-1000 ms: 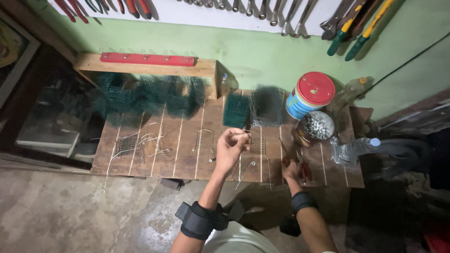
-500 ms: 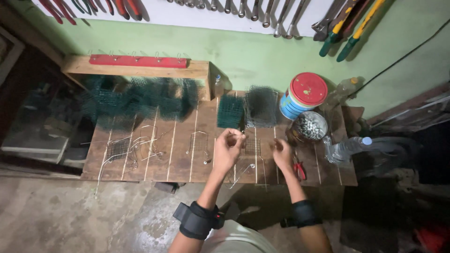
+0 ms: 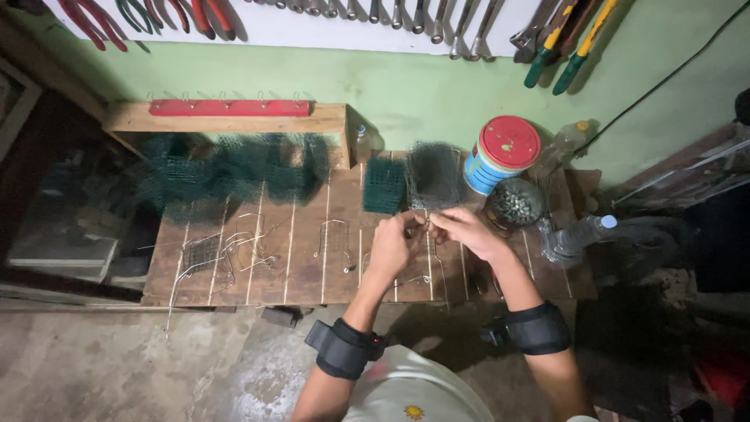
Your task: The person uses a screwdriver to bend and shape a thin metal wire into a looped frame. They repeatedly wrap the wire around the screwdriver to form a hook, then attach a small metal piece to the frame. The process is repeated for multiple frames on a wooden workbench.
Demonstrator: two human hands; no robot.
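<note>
Both hands meet over the middle of the wooden workbench (image 3: pixel 305 258), fingertips pinched together on a thin piece of bent wire (image 3: pixel 426 225) held between them. The left hand (image 3: pixel 393 244) closes on it from the 9 o'clock side and the right hand (image 3: pixel 462 231) from 3 o'clock, probably so that each end is braced while the wire is worked; how tightly the fingers clamp cannot be told at this size. Each forearm wears a black wrist strap (image 3: pixel 344 348).

Just past the hands, at 12 o'clock, stand a small green mesh block (image 3: pixel 383 185) and a darker wire-mesh cage (image 3: pixel 434 176), close enough to reach. At 2 o'clock sits a round tin with a red lid and a blue-and-white label (image 3: pixel 501 153), and just below it a bowl of small metal pieces (image 3: pixel 514 202). A clear plastic bottle with a blue cap (image 3: pixel 575 233) lies at 3 o'clock.

To 9 o'clock, loose bent wire frames (image 3: pixel 234 246) lie spread on the planks, with heaped green mesh (image 3: pixel 226 172) behind them under a wooden shelf carrying a red hook rail (image 3: pixel 228 107). Pliers and spanners (image 3: pixel 375 9) hang on the wall at 12 o'clock.
</note>
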